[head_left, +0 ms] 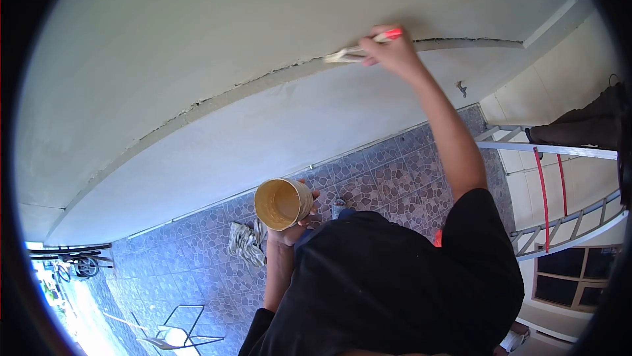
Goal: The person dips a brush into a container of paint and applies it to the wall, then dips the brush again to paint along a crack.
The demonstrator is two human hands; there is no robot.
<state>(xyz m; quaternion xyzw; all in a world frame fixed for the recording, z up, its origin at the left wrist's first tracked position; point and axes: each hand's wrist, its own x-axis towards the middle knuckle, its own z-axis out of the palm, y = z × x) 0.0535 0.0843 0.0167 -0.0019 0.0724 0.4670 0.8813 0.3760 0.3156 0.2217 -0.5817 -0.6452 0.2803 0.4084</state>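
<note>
My right hand (390,52) is raised and wrapped round a paintbrush (342,56) whose handle ends in red. The brush's pale bristles point left, right at the ledge (263,86) that runs along the wall below the ceiling-like upper surface. A dark, ragged crack line shows along the ledge's upper edge, on both sides of the brush. Lower down, my left hand (286,233) cups a yellowish bucket (304,199) from below and from the side, fingers around its wall. Inside the bucket, a tan residue or liquid coats the bottom.
A metal ladder (573,152) with red straps stands to the right, with another person's trousered leg (586,122) on it. Crumpled cloth (247,243) lies on the patterned tile floor (210,257). A tap (462,88) juts from the wall. A folding chair (191,326) is at lower left.
</note>
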